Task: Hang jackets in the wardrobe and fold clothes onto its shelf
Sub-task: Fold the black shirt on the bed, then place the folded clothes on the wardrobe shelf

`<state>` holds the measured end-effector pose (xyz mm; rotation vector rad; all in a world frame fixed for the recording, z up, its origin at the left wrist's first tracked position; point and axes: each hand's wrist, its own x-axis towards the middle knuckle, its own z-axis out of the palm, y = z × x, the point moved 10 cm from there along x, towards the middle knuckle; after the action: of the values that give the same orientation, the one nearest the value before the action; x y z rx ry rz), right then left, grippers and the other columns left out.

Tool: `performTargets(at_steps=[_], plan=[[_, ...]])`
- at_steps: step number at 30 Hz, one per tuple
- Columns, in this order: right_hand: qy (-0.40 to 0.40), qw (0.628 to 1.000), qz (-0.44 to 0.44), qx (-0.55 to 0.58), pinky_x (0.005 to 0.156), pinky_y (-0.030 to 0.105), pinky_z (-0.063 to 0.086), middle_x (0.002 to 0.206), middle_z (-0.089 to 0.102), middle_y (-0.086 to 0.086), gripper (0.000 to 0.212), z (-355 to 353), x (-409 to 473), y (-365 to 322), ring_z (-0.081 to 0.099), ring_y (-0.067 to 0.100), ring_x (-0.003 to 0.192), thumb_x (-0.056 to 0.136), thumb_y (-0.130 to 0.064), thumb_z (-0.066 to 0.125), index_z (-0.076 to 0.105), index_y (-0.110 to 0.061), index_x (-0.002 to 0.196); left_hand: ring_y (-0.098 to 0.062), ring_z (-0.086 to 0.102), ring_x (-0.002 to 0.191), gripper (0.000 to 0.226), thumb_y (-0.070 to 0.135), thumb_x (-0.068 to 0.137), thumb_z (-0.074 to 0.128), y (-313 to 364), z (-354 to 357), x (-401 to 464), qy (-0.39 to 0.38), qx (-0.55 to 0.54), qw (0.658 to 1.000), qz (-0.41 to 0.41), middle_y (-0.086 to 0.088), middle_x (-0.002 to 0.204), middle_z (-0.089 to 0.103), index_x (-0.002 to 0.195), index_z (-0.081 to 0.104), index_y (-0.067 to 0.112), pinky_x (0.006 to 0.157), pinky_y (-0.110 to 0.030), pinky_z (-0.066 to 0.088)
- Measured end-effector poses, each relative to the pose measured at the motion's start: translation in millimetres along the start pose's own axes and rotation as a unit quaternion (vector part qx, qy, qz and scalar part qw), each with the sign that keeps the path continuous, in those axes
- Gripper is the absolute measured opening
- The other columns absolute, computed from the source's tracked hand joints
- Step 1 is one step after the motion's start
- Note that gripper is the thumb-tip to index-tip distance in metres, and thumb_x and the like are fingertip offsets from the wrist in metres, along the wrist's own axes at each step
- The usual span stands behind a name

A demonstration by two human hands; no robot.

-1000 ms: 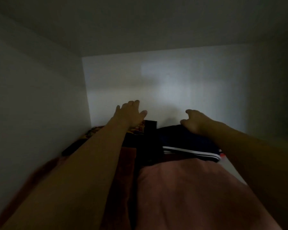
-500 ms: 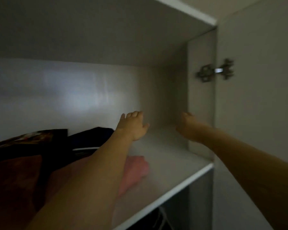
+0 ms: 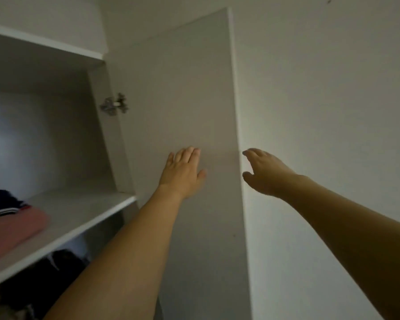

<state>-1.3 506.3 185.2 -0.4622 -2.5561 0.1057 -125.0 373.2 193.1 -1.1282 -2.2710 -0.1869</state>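
Now we reach both hands to the door (image 3: 171, 88): left hand (image 3: 183, 173) flat, fingers straight; right hand (image 3: 263, 172) at its edge, fingers loose.

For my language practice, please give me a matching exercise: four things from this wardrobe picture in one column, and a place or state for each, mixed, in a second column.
Things:
1. left hand
2. right hand
3. pink folded garment
4. hinge

Places or states:
a. lies on the shelf
b. at the outer edge of the wardrobe door
c. fixed between side panel and door
d. stretched out in front of the door's inner face

Pairs: 1-d, 2-b, 3-a, 4-c
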Motion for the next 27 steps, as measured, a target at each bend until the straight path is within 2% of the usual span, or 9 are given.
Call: performTargets(at_steps=[5,9,14,20,27], plan=[[-0.010,0.997,0.057,-0.040,0.118,0.035,0.018,0.158,0.025,0.005,0.060,-36.6,-95.2,145.4,0.023,0.023,0.145,0.097,-0.029,0.045,0.024,-0.013,0.151,-0.024,0.016,0.147,0.063,0.040,0.099,0.036,179.1,1.7,-0.1,0.056,-0.033,0.992,0.106,-0.005,0.159,0.024,0.153,0.021,0.012,0.121,-0.044,0.013],[-0.037,0.992,0.104,-0.064,0.119,0.035,0.015,0.159,0.022,0.006,0.062,-54.5,-152.1,235.7,0.019,0.022,0.147,0.097,-0.030,0.046,0.022,-0.013,0.152,-0.023,0.012,0.149,0.062,0.041,0.100,0.030,282.0,33.0,-0.9,0.017,-0.048,0.989,0.138,-0.005,0.160,0.019,0.154,0.017,0.012,0.122,-0.043,0.007],[-0.049,0.983,0.167,-0.065,0.118,0.036,0.020,0.157,0.027,0.005,0.061,-81.1,-237.4,347.2,0.024,0.022,0.145,0.095,-0.028,0.049,0.027,-0.013,0.150,-0.023,0.010,0.149,0.063,0.043,0.101,0.029,410.2,62.4,-11.3,-0.034,-0.075,0.983,0.165,-0.005,0.161,0.016,0.154,0.015,0.011,0.122,-0.045,0.007],[-0.039,0.974,0.217,-0.056,0.116,0.038,0.025,0.155,0.030,0.005,0.059,-144.8,-357.2,481.5,0.029,0.025,0.142,0.095,-0.029,0.051,0.031,-0.014,0.148,-0.023,0.012,0.148,0.064,0.044,0.101,0.030,598.7,41.2,-31.1,-0.048,-0.108,0.974,0.191,-0.006,0.161,0.017,0.153,0.016,0.010,0.122,-0.045,0.006],[-0.089,0.951,0.294,-0.046,0.112,0.039,0.034,0.154,0.032,0.006,0.060,-202.0,-519.9,643.9,0.036,0.027,0.137,0.095,-0.030,0.054,0.030,-0.015,0.148,-0.022,0.014,0.148,0.063,0.044,0.100,0.032,816.4,19.9,-73.9,-0.091,-0.151,0.960,0.216,-0.006,0.160,0.020,0.153,0.018,0.012,0.122,-0.044,0.006]])
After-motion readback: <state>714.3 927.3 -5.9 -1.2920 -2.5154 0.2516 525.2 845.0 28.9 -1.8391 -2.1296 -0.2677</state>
